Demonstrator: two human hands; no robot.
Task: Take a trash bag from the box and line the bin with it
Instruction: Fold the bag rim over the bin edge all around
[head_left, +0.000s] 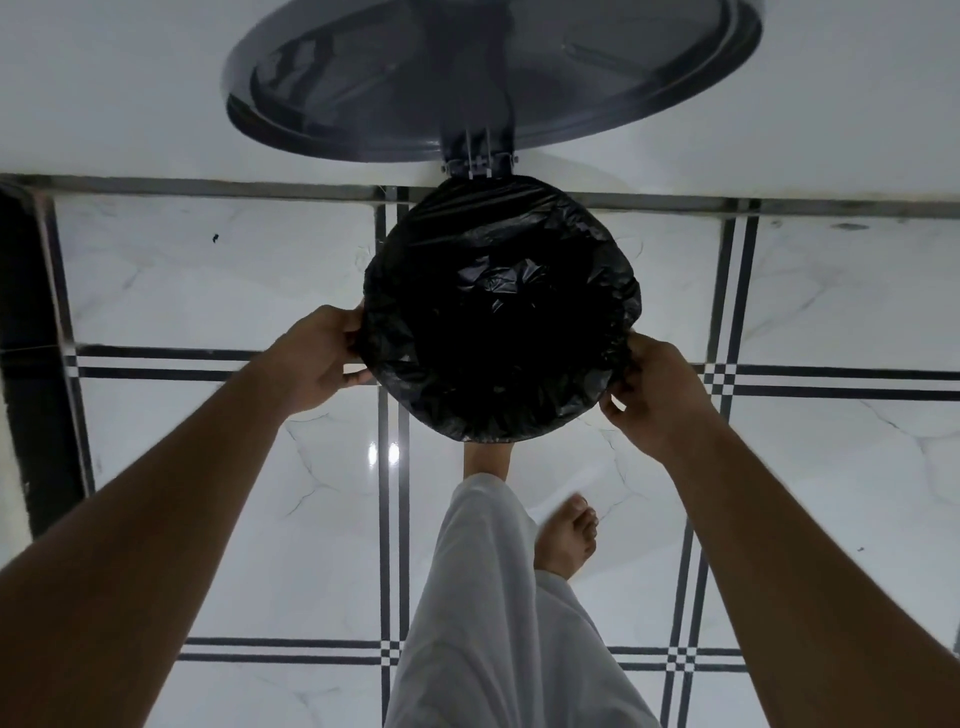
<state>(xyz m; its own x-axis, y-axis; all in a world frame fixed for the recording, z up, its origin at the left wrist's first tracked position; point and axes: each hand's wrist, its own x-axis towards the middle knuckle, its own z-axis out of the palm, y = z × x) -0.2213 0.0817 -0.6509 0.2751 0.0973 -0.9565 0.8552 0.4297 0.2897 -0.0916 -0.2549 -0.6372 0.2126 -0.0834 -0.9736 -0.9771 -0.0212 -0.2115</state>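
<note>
Your left hand (317, 358) has its fingers pinched onto the crinkled black plastic trash bag (498, 312) at the rim's left side, and your right hand (657, 392) has its fingers clamped on the bag's edge at the right. The bag is stretched over the mouth of the round bin, hiding the rim, with the round grey hinged lid (493, 73) standing open behind it against the white wall. The bin stands on a glossy white marble-pattern tiled floor (208, 291) with black stripes, and one of your bare feet (566, 535) is just in front of it.

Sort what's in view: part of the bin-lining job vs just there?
In the job:
black trash bag, stretched over the bin's rim
bin lid, standing open
left hand and right hand, each gripping the bag's edge

Just there:
tiled floor
bare foot
white trouser leg
</note>
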